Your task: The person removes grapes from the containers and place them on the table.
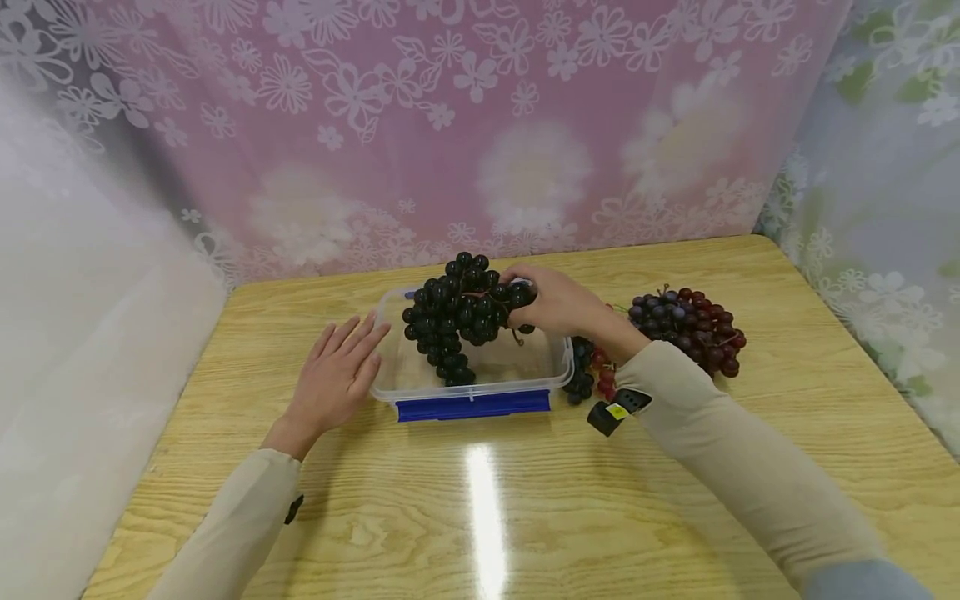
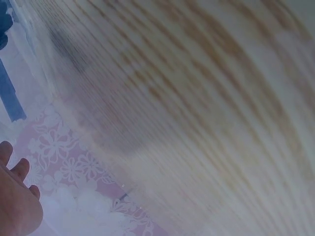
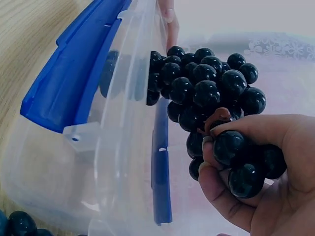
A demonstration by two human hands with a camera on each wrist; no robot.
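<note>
A bunch of black grapes (image 1: 446, 312) hangs over the clear plastic box (image 1: 517, 367), its lower tip dipping inside the rim. My right hand (image 1: 558, 302) pinches the bunch by its brown stem at the right end; in the right wrist view the thumb and fingers (image 3: 221, 196) close round the stem and a few grapes. My left hand (image 1: 337, 375) lies with fingers spread and fairly straight, fingertips right at the box's left wall. The box has a blue latch (image 1: 472, 406) along its front side. Only part of the left hand (image 2: 19, 196) shows in the left wrist view.
Right of the box lie a dark purple and red grape bunch (image 1: 686, 329), a small black bunch (image 1: 579, 371) and some red grapes (image 1: 604, 375), partly behind the right forearm. The wooden table (image 1: 375, 517) ends at a pink flowered curtain (image 1: 450, 150).
</note>
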